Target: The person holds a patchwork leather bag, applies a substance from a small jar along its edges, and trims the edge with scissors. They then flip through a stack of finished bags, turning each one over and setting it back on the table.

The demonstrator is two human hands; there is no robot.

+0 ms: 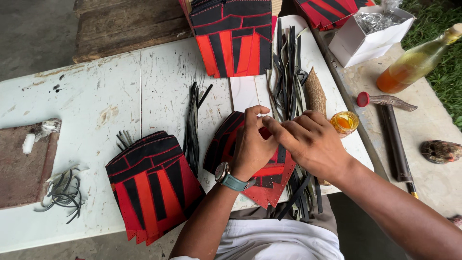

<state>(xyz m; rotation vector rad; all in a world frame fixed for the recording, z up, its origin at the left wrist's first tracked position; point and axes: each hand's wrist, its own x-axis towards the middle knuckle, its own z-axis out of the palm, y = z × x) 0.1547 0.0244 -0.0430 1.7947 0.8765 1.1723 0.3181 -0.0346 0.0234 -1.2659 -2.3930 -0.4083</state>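
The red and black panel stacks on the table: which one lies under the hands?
The middle stack, at the table's near edge; both the left hand and right hand rest on it. The others lie untouched.

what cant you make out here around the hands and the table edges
Head view only:
- Left hand and right hand cover the middle of the red and black piece; fingertip work hidden.
- Bottle top cut by right edge.
- White box contents too blurred.
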